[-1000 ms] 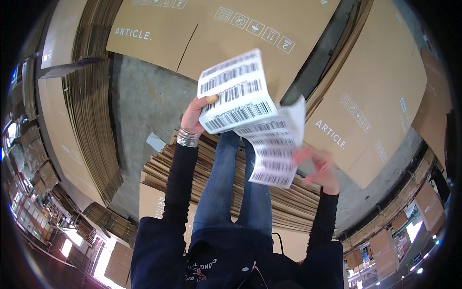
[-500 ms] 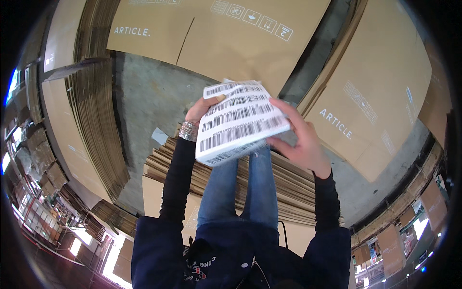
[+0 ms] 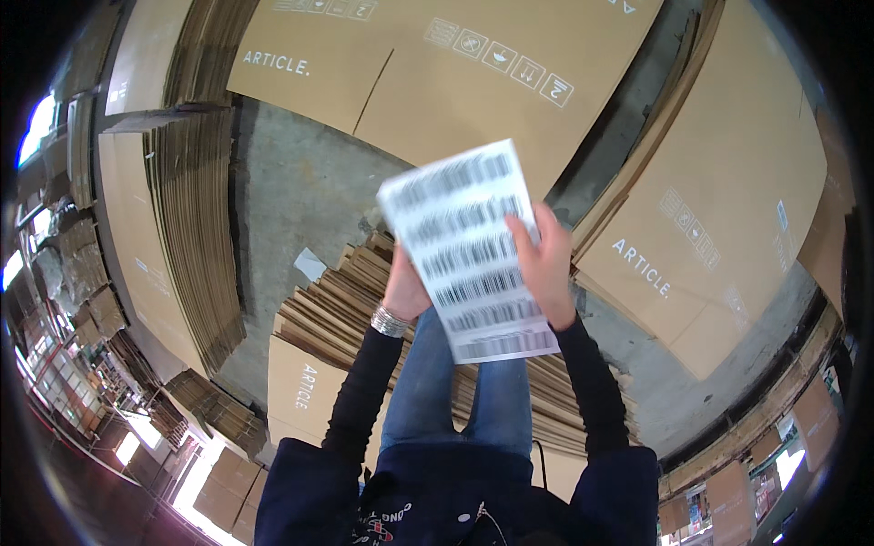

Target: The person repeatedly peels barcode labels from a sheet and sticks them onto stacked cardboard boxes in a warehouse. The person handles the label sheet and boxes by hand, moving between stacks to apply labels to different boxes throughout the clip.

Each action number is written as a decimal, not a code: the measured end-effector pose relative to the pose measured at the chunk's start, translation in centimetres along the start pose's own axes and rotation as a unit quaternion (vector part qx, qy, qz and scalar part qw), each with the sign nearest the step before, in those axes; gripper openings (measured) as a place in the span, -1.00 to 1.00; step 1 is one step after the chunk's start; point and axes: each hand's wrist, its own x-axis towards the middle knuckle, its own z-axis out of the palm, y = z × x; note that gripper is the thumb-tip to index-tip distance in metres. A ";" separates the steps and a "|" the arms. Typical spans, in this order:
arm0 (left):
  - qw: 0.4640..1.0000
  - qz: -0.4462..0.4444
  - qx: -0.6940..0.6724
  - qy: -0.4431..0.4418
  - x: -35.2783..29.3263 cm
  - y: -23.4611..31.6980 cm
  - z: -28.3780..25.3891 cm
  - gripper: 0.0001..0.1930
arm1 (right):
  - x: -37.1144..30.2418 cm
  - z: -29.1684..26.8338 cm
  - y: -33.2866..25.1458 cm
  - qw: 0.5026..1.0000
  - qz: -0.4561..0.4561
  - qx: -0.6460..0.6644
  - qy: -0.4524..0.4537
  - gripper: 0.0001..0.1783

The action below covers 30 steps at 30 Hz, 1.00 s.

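Between my two hands is a thick stack of white barcode label sheets [image 3: 475,255], tilted, its top face turned up and covered in rows of black bars. My left hand [image 3: 406,287], with silver bangles at the wrist, grips the stack's left side; most of its fingers are hidden beneath. On the right edge, my right hand [image 3: 546,264] is closed with the thumb lying over the top sheet and the other fingers along the side. The stack hangs in front of my legs, above a pile of flattened cardboard cartons [image 3: 319,309].
A large flat carton stack [image 3: 410,82] lies ahead, with another carton stack [image 3: 701,227] to the right. Tall piles of flattened cartons [image 3: 173,237] stand at the left. Grey concrete floor [image 3: 291,182] shows between them, with a scrap of white paper [image 3: 309,265] near the pile.
The label stack has turned from lying crosswise to standing lengthwise, its top face now more toward me. My right hand has moved from the near right corner up along the right edge.
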 end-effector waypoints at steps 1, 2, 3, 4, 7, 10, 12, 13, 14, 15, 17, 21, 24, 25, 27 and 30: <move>0.994 -0.095 -0.028 -0.044 -0.3 0.3 -0.3 -0.32 | 1.2 0.5 1.3 0.999 0.038 0.001 0.037 -0.83; 0.994 -0.071 0.086 -0.017 -0.1 0.1 -0.4 -0.37 | 1.7 0.7 2.7 0.993 0.044 0.106 0.036 -0.81; 0.984 -0.022 0.177 -0.002 0.0 0.2 -0.6 -0.41 | 2.2 0.9 4.4 0.976 0.088 0.194 0.040 -0.79; 0.957 -0.013 0.287 0.035 0.4 0.2 -0.7 -0.44 | 2.7 1.2 6.1 0.947 0.152 0.278 0.048 -0.76; 0.911 0.033 0.400 0.097 1.2 0.2 -0.7 -0.53 | 4.5 0.4 12.3 0.896 0.225 0.382 0.029 -0.65; 0.941 0.108 0.252 0.200 0.5 1.1 -1.0 -0.60 | 7.0 0.7 19.5 0.950 0.247 0.076 0.176 -0.48; 0.933 0.143 0.224 0.244 -0.7 2.4 -1.4 -0.60 | 7.7 0.9 23.9 0.944 0.270 0.112 0.153 -0.46; 0.927 0.154 0.228 0.256 -1.7 3.3 -1.7 -0.60 | 8.1 1.0 25.7 0.937 0.292 0.110 0.155 -0.43; 0.915 0.175 0.230 0.283 -2.5 3.6 -1.9 -0.59 | 8.3 1.7 27.0 0.947 0.252 0.146 0.136 -0.43; 0.912 0.213 0.227 0.268 -3.4 3.9 -2.2 -0.58 | 8.4 2.2 27.9 0.942 0.264 0.158 0.134 -0.42; 0.906 0.249 0.211 0.269 -4.6 4.3 -2.6 -0.56 | 8.3 3.1 28.8 0.960 0.251 0.023 0.124 -0.39; 0.909 0.238 0.217 0.266 -5.9 4.0 -3.5 -0.59 | 7.9 3.8 27.9 0.935 0.298 -0.085 0.173 -0.27; 0.918 0.229 0.200 0.254 -5.9 3.2 -3.4 -0.59 | 7.9 2.5 26.9 0.911 0.313 -0.002 0.267 -0.17; 0.919 0.229 0.197 0.255 -5.8 3.0 -3.1 -0.59 | 8.1 1.8 26.6 0.893 0.351 0.049 0.278 -0.14; 0.930 0.226 0.178 0.227 -5.2 2.4 -2.1 -0.58 | 8.7 0.2 25.9 0.906 0.343 0.157 0.193 -0.20; 0.940 0.204 0.171 0.212 -4.2 1.8 -0.4 -0.59 | 9.0 -1.0 24.5 0.939 0.339 -0.036 0.052 -0.32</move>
